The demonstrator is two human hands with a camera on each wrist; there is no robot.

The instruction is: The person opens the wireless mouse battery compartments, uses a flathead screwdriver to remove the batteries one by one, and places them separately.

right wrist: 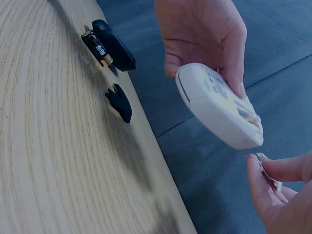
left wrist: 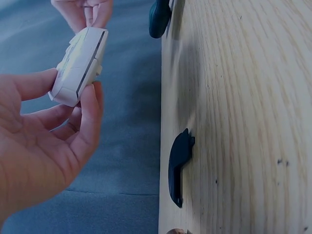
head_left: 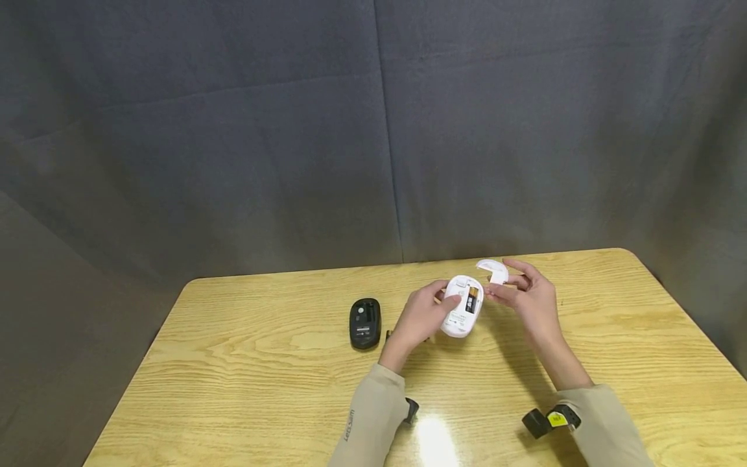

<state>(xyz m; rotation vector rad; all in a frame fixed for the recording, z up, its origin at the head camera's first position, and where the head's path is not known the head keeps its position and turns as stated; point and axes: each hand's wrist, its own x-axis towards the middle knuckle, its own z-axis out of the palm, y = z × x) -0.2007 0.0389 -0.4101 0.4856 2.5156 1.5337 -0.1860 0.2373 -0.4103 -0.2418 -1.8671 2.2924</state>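
Observation:
My left hand point(head_left: 425, 312) grips a white computer mouse point(head_left: 461, 324) above the table, its underside turned up. A battery point(head_left: 471, 299) with a dark body and copper end lies in the mouse's uncovered compartment. Close by on the right, my right hand point(head_left: 528, 295) pinches a white battery cover point(head_left: 493, 266) between thumb and fingers, apart from the mouse. The cover is mostly hidden by fingers in the right wrist view. On the table to the left, a black mouse point(head_left: 365, 324) lies underside up. Beside it is a loose battery point(right wrist: 97, 48); a black battery cover point(right wrist: 119, 103) lies nearby.
The wooden table point(head_left: 262, 376) ends at a grey curtain point(head_left: 292, 162) along the back. Black wrist devices point(head_left: 537, 423) are strapped at both sleeves. A dark rounded object point(left wrist: 159, 18), cut off by the frame, shows at the top of the left wrist view.

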